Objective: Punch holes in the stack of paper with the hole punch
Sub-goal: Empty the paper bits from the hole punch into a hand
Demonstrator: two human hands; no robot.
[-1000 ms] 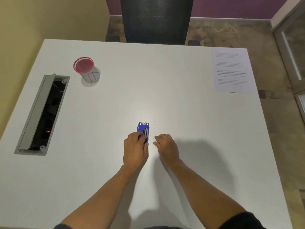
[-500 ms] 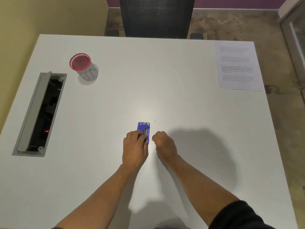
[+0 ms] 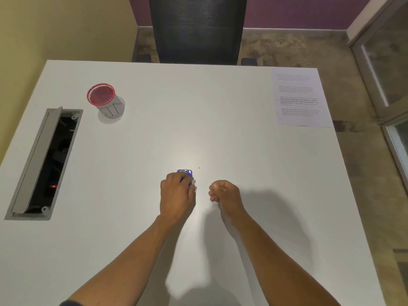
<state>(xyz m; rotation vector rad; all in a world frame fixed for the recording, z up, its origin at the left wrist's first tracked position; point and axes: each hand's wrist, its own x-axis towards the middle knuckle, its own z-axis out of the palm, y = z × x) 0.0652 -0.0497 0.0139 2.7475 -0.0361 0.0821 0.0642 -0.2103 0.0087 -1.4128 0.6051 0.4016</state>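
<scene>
A small blue hole punch [image 3: 186,173] lies on the white table [image 3: 220,140], near its middle. My left hand [image 3: 176,195] covers most of it, fingers closed over its near end. My right hand [image 3: 225,195] hovers a little to the right of the punch, fingers curled in a loose fist with nothing in it. The stack of printed paper [image 3: 298,98] lies flat at the table's far right corner, well away from both hands.
A red-rimmed mesh cup [image 3: 106,102] stands at the far left. An open grey cable hatch [image 3: 44,162] is sunk into the table's left side. A dark chair [image 3: 196,29] stands behind the far edge. A tiny speck [image 3: 199,167] lies right of the punch.
My right hand has drawn away from the punch to the right and curled shut. My left hand has closed further over the punch. The camera tilted up slightly.
</scene>
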